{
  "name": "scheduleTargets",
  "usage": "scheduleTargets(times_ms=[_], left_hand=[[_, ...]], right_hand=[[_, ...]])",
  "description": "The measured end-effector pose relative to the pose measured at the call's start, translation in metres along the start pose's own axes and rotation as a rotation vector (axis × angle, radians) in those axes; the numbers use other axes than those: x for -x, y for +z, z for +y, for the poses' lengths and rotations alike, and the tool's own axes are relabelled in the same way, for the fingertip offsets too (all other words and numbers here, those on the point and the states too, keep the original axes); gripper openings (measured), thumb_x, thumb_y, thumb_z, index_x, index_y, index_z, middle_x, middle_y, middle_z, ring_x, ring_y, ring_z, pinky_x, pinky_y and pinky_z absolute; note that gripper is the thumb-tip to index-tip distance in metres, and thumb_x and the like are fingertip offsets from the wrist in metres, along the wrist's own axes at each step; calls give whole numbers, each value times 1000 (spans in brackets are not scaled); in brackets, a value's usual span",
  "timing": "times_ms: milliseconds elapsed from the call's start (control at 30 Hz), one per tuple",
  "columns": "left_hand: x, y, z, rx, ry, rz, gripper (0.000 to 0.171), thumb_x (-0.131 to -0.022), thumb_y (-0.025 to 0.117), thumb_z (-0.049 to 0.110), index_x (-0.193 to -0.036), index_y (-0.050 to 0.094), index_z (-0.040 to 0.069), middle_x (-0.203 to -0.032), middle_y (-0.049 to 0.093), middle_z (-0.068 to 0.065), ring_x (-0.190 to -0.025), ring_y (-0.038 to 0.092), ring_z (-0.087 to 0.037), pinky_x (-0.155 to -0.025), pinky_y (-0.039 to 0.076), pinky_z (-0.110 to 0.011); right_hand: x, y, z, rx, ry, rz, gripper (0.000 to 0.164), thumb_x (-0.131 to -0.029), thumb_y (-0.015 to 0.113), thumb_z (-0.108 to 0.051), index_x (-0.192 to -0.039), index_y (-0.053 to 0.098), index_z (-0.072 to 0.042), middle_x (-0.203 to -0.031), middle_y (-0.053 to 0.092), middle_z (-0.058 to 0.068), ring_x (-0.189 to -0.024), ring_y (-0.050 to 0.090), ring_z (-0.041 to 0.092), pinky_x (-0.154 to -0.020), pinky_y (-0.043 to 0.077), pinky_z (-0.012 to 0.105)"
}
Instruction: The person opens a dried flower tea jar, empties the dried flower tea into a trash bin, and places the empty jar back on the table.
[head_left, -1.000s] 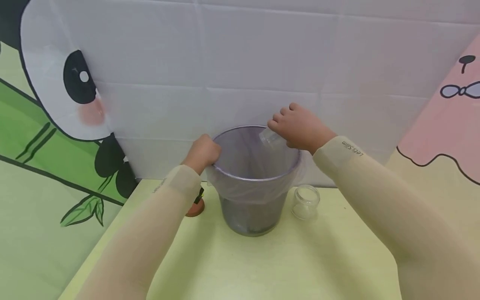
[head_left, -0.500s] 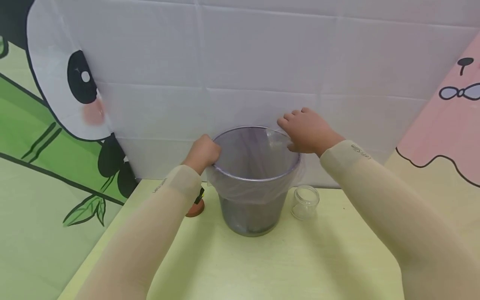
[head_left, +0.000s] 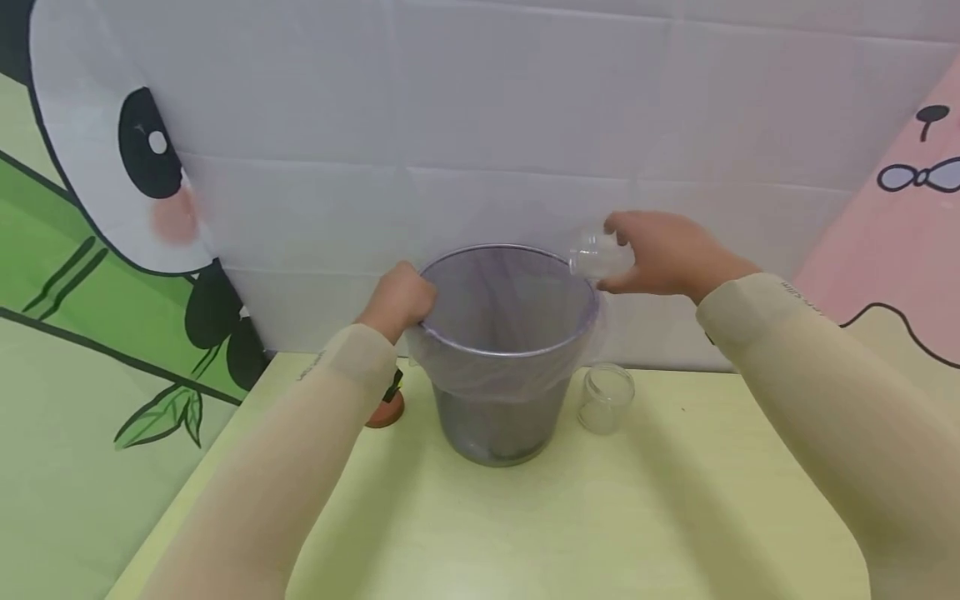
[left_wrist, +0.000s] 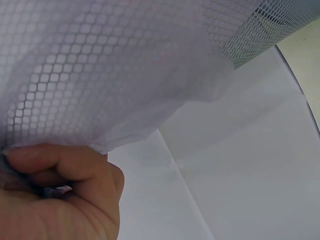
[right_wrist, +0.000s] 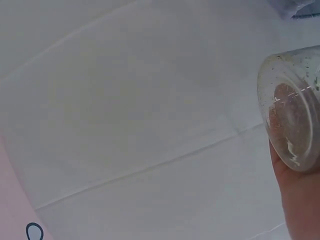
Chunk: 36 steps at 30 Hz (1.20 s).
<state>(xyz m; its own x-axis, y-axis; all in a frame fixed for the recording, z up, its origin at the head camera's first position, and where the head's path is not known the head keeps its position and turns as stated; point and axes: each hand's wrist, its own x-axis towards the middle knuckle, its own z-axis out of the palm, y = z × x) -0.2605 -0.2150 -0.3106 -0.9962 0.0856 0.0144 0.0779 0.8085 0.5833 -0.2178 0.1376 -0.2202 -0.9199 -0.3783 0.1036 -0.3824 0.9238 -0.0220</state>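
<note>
My left hand (head_left: 399, 300) grips the left rim of a grey mesh wastebasket (head_left: 491, 425) lined with a thin translucent bag (head_left: 480, 379). In the left wrist view, its curled fingers (left_wrist: 70, 162) hold the rim and the liner. Level with the right rim, my right hand (head_left: 660, 254) holds a clear jar (head_left: 597, 257) lying on its side, mouth toward the basket. Small bits cling to the jar's base (right_wrist: 292, 120) in the right wrist view. A second clear jar (head_left: 606, 400) stands upright on the table, right of the basket.
A reddish-brown round base (head_left: 386, 412) with a black and yellow part stands left of the basket, partly behind my left sleeve (head_left: 352, 367). Close behind the basket rises a white wall covering (head_left: 487, 108) with cartoon pictures. The pale yellow table (head_left: 480, 533) extends toward me.
My right hand has drawn the jar from inside the basket's opening out to the right rim. My left hand keeps its grip, and the second jar stays in place.
</note>
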Motion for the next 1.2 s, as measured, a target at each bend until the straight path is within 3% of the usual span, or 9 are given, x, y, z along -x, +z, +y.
scheduleTargets(times_ms=[133,267,400,600,933,1100,1200], left_hand=[[-1,-1,0,10,0,1,56,-97,38,13,-144,38,-17,-144,46,-29,-111,50,-39,-102,44,-50],[-2,0,0,5,2,6,50,-96,38,12,-137,45,-16,-135,51,-27,-106,51,-38,-98,46,-49],[-2,0,0,12,-6,-3,53,-97,37,12,-141,41,-16,-141,48,-27,-107,50,-37,-100,45,-49],[-1,0,0,24,-20,-1,56,-97,38,12,-146,37,-16,-145,46,-27,-108,51,-37,-100,45,-49],[-1,2,3,40,-7,-11,57,-98,37,12,-148,34,-16,-150,42,-27,-109,49,-37,-100,44,-48],[0,0,1,31,-17,-7,57,-99,37,13,-148,34,-16,-152,41,-28,-113,48,-38,-104,43,-49],[0,0,1,30,-18,-4,57,-99,37,13,-148,34,-16,-152,40,-28,-114,48,-38,-105,42,-49]], right_hand=[[8,-2,10,-94,41,39,85,-84,78,-54,-150,44,-11,-131,61,14,-120,58,36,-98,45,59],[13,2,17,-196,45,100,79,-83,80,-55,-141,48,-12,-128,62,13,-120,58,34,-98,44,58],[20,9,21,-261,62,129,74,-82,81,-58,-132,50,-12,-125,63,13,-120,57,34,-97,45,58],[29,26,32,-360,103,140,76,-82,81,-58,-131,48,-11,-127,61,15,-123,55,35,-99,43,58],[50,54,74,-589,261,163,79,-84,81,-56,-139,47,-10,-139,56,16,-127,52,34,-97,45,55],[54,66,87,-646,320,184,70,-85,80,-56,-123,50,-5,-141,54,13,-129,50,32,-102,42,57],[59,76,94,-698,354,178,77,-86,79,-57,-135,47,-7,-142,54,14,-131,49,34,-104,40,60]])
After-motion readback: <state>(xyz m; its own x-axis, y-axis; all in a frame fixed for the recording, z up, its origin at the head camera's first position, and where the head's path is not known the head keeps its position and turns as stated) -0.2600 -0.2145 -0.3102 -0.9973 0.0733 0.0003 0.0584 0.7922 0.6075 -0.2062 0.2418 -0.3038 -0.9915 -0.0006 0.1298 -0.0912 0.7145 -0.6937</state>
